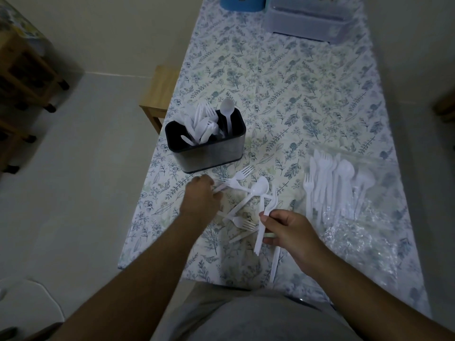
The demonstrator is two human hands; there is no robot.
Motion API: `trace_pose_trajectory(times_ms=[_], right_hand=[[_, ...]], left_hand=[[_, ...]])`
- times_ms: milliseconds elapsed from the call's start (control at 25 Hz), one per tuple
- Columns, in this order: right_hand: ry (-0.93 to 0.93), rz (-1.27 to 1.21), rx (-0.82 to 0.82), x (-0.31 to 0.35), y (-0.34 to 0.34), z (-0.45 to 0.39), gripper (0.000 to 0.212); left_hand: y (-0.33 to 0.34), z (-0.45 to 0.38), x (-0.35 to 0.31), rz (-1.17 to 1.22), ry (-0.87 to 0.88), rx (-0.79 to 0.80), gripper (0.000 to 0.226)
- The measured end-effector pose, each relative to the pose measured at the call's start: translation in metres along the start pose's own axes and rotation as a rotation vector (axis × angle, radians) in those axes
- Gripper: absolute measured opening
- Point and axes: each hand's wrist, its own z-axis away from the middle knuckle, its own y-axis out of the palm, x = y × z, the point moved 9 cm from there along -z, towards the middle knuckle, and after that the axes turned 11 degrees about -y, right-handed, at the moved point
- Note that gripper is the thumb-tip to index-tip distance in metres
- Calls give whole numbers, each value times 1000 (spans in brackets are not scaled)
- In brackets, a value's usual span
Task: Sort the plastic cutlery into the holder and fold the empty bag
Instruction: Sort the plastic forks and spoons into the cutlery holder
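A dark metal cutlery holder [213, 153] stands on the floral tablecloth, with several white forks, knives and one upright spoon [227, 112] in it. In front of it lies a loose pile of white plastic cutlery [242, 210]. My left hand [200, 196] grips the handles of white forks [237, 179] at the pile's left. My right hand [286, 230] pinches a white knife [261, 228] at the pile's right. A clear plastic bag [357, 200] lies to the right, with several white pieces still inside.
The table [283, 77] runs away from me; its left edge passes close to the holder. A wooden stool [160, 94] stands beside that edge. A grey lidded box [307, 18] and a blue container [242, 2] sit at the far end.
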Motion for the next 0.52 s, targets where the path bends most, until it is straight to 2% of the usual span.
trace_pose_trajectory(times_ms=[80, 160, 280, 400, 520], right_hand=[[14, -7, -9, -1, -2, 1, 14], [9, 16, -9, 1, -3, 3, 16], [-31, 78, -22, 9, -6, 1, 18], [-56, 43, -36, 17, -5, -2, 18], [-57, 28, -16, 22, 1, -4, 17]], left_hand=[[10, -17, 11, -149, -18, 53, 22], [16, -17, 12, -133, -10, 76, 14], [3, -3, 11, 29, -30, -5, 11], [-21, 25, 20, 218, -45, -165, 28], [-18, 61, 31, 473, -141, -118, 28]])
